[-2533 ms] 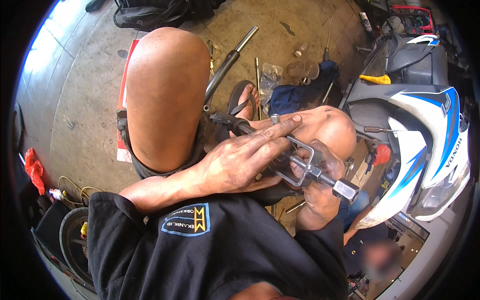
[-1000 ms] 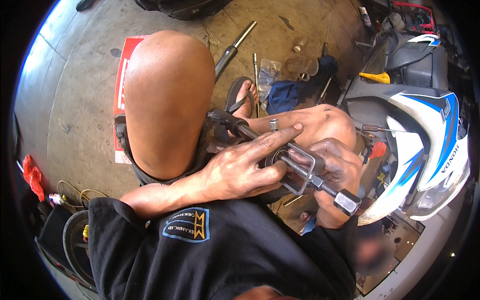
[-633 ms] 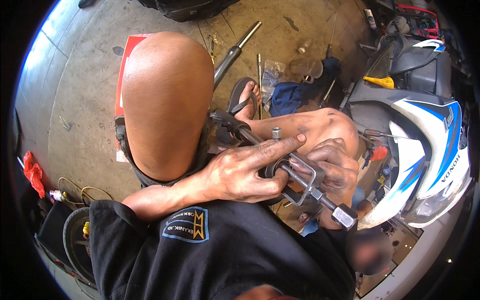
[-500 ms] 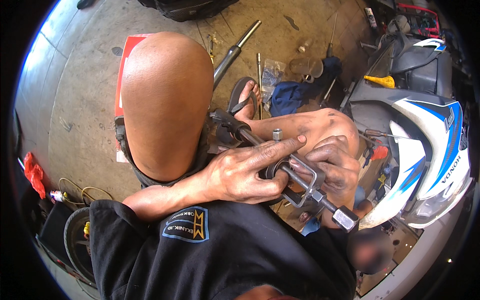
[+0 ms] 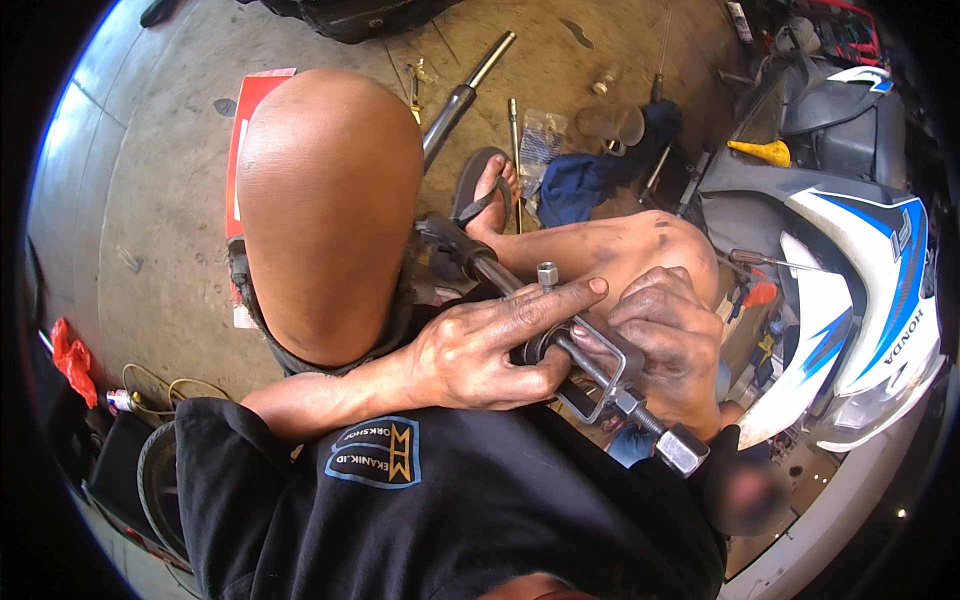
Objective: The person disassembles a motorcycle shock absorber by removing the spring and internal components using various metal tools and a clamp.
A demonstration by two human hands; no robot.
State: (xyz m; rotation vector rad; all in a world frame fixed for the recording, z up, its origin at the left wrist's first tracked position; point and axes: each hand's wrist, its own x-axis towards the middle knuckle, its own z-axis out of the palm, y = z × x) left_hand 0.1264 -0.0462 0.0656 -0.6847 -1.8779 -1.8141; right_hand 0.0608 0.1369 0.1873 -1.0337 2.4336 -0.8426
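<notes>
Across my lap slants a metal shaft (image 5: 497, 273) with a dark bracket at its far end. At its near end sits a bearing puller (image 5: 625, 365) with a U-shaped frame, a threaded screw and a large hex head. My left hand (image 5: 490, 345) is closed around the shaft beside the frame, thumb and lower fingers at a dark ring, index finger stretched along the top. A bolt with a hex nut (image 5: 547, 275) sticks up just beyond that finger. On the other side of the frame, my right hand (image 5: 668, 335) grips the puller with curled, blackened fingers; its fingertips are partly hidden.
A white and blue scooter (image 5: 855, 290) stands close on the right, with a yellow funnel (image 5: 760, 152) on it. Ahead on the floor lie a fork tube (image 5: 465, 100), a long rod (image 5: 514, 145), a blue cloth (image 5: 580, 190) and a clear jug (image 5: 618, 122). Another person's blurred head is at lower right.
The puller's hex head has dipped slightly down and left. Both hands keep nearly the same hold, and the whole view has shifted a little.
</notes>
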